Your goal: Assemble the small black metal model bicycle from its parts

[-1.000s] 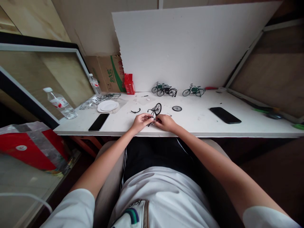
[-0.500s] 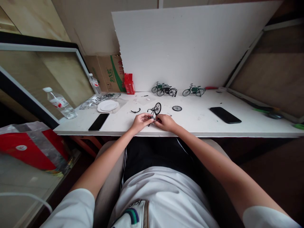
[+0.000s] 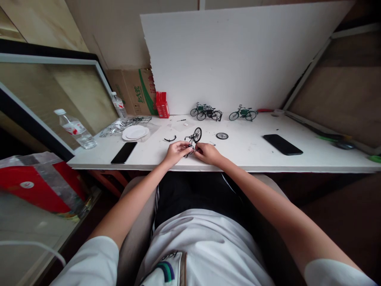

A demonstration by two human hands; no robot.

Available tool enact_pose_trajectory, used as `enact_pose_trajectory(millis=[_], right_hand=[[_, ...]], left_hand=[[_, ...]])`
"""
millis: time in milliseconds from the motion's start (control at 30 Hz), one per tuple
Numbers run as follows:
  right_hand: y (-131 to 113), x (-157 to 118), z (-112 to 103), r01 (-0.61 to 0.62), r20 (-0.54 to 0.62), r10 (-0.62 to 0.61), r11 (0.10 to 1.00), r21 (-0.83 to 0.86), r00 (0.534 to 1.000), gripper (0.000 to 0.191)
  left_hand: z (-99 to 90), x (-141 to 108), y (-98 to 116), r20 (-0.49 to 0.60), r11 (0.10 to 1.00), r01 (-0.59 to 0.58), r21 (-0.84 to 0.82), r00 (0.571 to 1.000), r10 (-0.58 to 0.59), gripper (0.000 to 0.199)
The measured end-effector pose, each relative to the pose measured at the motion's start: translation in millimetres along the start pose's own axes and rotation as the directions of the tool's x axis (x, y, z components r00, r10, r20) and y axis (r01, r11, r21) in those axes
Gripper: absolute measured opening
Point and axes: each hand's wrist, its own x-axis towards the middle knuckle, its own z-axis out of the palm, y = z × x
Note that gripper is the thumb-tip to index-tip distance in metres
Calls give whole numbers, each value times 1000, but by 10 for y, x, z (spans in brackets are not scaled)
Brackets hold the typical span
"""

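The model bicycle (image 3: 195, 136) is between both hands near the front edge of the counter (image 3: 244, 159), its wheel sticking up toward one o'clock. The left hand (image 3: 178, 152) has its grip closed on the lower part; the right hand (image 3: 207, 153) curls in from four o'clock, though I can't tell whether its grip pinches anything. Too hard a squeeze could, I'd guess, bend the thin frame. A loose wheel (image 3: 222, 136) lies at about three o'clock, where a stray knuckle might knock it; a curved black piece (image 3: 170, 139) rests around nine.
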Motion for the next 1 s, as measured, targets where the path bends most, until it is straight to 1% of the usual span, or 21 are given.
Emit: enact_pose_trajectory(millis=[367, 567, 833, 1000], right_hand=[[-70, -5, -47, -47, 11, 47, 999, -10, 999, 29], [-65, -3, -50, -51, 20, 52, 999, -8, 998, 30], [-63, -1, -52, -39, 19, 40, 998, -55, 999, 31], [-64, -2, -60, -42, 22, 43, 998, -54, 999, 32]], left_hand=[[-14, -6, 32, -27, 1000, 0, 13, 1000, 0, 49], [-14, -6, 40, -10, 1000, 8, 25, 1000, -8, 50], [-9, -10, 33, 18, 1000, 0, 18, 1000, 0, 51], [8, -14, 60, 14, 1000, 18, 11, 1000, -19, 53]])
